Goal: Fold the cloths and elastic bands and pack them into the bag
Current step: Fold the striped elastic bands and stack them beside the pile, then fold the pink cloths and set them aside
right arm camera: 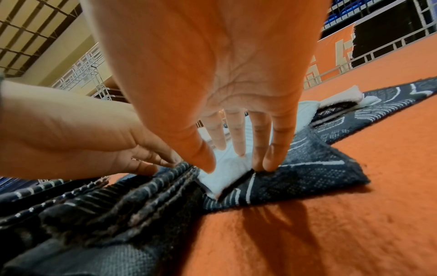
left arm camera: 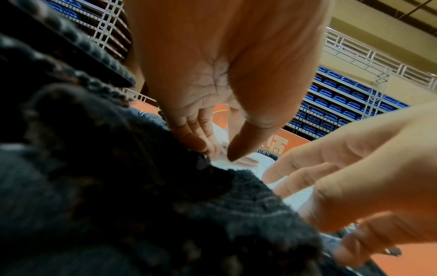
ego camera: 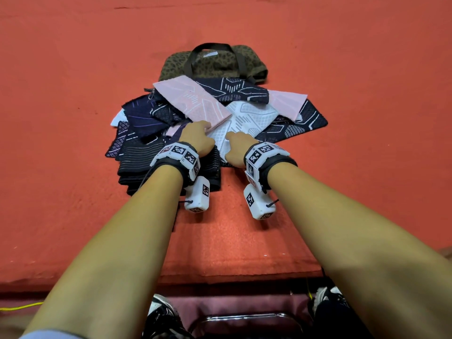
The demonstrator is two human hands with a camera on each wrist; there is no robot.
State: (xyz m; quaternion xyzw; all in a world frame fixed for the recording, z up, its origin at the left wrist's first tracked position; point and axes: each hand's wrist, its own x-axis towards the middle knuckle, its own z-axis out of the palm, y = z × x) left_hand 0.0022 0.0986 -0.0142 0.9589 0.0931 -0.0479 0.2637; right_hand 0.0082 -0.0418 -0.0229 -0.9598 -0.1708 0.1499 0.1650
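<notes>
Both hands are reaching into a loose heap of patterned knit cloths lying on the orange felt-covered worktop [ego camera: 73, 118]. The left hand [ego camera: 197, 138] is resting at the near corner of a pale pink rectangular cloth with a raised white pattern [ego camera: 195, 104], fingers [left arm camera: 196, 128] extended and lightly pressing down where pink meets white; whether they are pinching an edge cannot be told. The right hand [ego camera: 236, 149] is lying flat, fingers [right arm camera: 238, 134] straight and spread, pressing on a white textured knit cloth [ego camera: 247, 118], with the little finger touching the dark navy cloth with white line pattern [right arm camera: 307, 168] beneath it. This flat press is probably serving to pin and smooth the white piece so it can be separated from the pile and folded.

A stack of black ribbed pieces with thin pale stripes [ego camera: 141, 165], possibly the elastic bands, is sitting just under the left wrist. The brown leopard-print fabric bag with dark handles [ego camera: 212, 62] is lying flat behind the heap, touching its far edge, so it is close for packing. Nothing appears packed yet; the task is seemingly at its start.
</notes>
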